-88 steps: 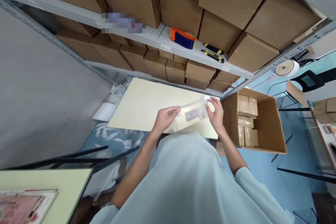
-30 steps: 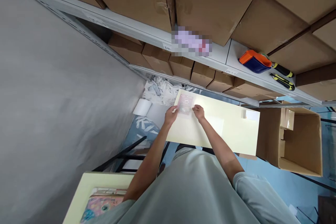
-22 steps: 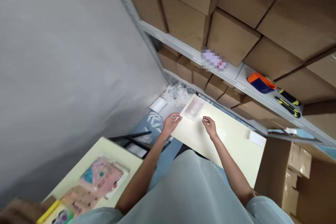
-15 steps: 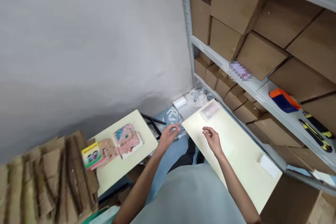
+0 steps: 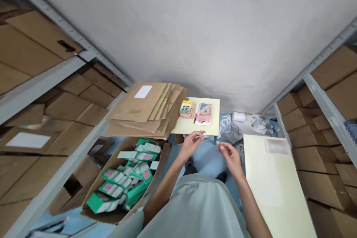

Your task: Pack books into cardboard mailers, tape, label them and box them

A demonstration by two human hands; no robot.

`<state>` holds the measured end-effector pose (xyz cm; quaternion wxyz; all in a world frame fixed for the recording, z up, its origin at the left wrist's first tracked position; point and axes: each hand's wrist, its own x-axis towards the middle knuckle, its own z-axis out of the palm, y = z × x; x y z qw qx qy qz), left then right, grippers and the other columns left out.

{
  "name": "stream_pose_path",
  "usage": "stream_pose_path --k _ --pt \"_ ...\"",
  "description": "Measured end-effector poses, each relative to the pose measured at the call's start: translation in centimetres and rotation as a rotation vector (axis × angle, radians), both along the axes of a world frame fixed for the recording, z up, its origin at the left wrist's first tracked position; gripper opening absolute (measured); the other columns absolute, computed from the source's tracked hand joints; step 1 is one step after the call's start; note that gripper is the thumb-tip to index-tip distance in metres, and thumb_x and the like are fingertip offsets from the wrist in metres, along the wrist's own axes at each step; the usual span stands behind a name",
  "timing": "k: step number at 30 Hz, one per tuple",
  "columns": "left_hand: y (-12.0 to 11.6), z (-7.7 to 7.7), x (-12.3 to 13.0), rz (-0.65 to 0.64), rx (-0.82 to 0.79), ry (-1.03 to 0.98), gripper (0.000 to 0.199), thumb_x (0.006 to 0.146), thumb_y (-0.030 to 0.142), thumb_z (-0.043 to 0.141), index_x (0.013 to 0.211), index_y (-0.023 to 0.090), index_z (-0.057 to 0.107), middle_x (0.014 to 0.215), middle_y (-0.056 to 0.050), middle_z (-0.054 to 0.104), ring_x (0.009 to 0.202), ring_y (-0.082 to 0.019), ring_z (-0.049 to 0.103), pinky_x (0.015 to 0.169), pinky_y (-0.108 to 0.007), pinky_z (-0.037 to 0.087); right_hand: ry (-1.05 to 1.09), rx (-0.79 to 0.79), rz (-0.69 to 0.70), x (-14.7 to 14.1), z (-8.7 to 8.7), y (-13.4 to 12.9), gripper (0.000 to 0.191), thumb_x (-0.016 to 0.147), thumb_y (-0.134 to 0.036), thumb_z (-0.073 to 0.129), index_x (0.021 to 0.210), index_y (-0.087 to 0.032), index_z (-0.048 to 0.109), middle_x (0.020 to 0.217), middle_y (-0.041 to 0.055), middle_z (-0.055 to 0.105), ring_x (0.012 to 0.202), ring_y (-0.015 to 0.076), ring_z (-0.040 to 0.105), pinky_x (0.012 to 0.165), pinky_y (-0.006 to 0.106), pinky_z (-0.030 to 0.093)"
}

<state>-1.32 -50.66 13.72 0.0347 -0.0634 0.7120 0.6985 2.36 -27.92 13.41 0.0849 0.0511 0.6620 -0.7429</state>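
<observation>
Pink picture pack (image 5: 205,113): in the head view, it lies flat on the small pale table (image 5: 191,128), just beside a yellow-and-green cartoon booklet (image 5: 185,106) that tops a low stack.
Left hand (image 5: 193,142): in front of that table's near edge, fingers loosely curled with the thumb parted from them; no grip on any pack shows, and whether a pale speck at the fingertips is a scrap or a nail cannot be told.
Right hand (image 5: 231,158): apart from the left, over the blue floor and near the side of the cream worktable (image 5: 269,189); fingers half bent, nothing clearly held.
Pinkish packet (image 5: 277,147): on the far end of the cream worktable, blurred, and well apart from both hands.
Cardboard stack (image 5: 129,109): folded sheets standing close against the left of the small table; a sleeve or wrist could likely catch their corners, so an approach from the open front seems better.
Open carton (image 5: 158,171): left of the left forearm, filled with jumbled green boxes (image 5: 138,191); elbows are best kept in beside it.
Handling: the pack looks thin and flat, so it probably calls for a fingertip under one edge, then a light two-edged hold that avoids bending it.
</observation>
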Motion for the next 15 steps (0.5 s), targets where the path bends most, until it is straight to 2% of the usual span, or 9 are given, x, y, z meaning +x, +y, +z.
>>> stream_pose_path --k 3,7,11,13,15 --pt "-5.4 -0.2 1.2 0.087 0.064 0.006 0.031 0.081 0.049 0.083 0.089 0.021 0.072 0.129 -0.016 0.078 0.121 -0.030 0.072 0.104 -0.041 0.054 0.044 0.038 0.121 -1.8 0.7 -6.1 0.044 0.091 -0.062 0.075 0.109 -0.022 0.080 0.107 0.0109 0.083 0.094 0.0267 0.078 0.093 0.042 0.063" --pt "-15.2 -0.8 2.4 0.258 0.135 0.014 0.032 0.077 0.049 0.087 0.087 0.021 0.074 0.126 -0.015 0.079 0.116 -0.030 0.073 0.102 -0.039 0.054 0.070 0.058 0.272 -4.5 0.6 -15.6 0.042 0.091 -0.060 0.076 0.108 -0.022 0.079 0.107 0.0097 0.083 0.092 0.0254 0.079 0.092 0.041 0.063" --pt "-25.8 -2.5 4.1 0.496 0.223 0.009 0.033 0.071 0.046 0.093 0.082 0.022 0.074 0.119 -0.012 0.081 0.118 -0.030 0.072 0.107 -0.038 0.052 0.057 0.045 0.442 -7.3 -0.7 -25.5 0.044 0.090 -0.061 0.076 0.111 -0.023 0.077 0.107 0.0092 0.083 0.092 0.0247 0.080 0.090 0.039 0.063" --pt "-29.9 -3.5 4.9 0.589 0.253 -0.020 0.034 0.069 0.044 0.094 0.083 0.021 0.074 0.117 -0.012 0.081 0.119 -0.029 0.072 0.107 -0.037 0.052 0.042 0.052 0.494 -8.8 -1.8 -30.0 0.044 0.089 -0.060 0.076 0.113 -0.022 0.076 0.108 0.0096 0.082 0.094 0.0244 0.080 0.089 0.038 0.063" --pt "-32.9 -4.5 5.1 0.633 0.291 -0.057 0.037 0.070 0.043 0.094 0.093 0.020 0.077 0.118 -0.012 0.081 0.118 -0.028 0.072 0.105 -0.036 0.054 0.029 0.066 0.510 -10.3 -3.0 -34.0 0.044 0.088 -0.058 0.077 0.113 -0.022 0.075 0.108 0.0095 0.082 0.093 0.0237 0.080 0.087 0.036 0.063"
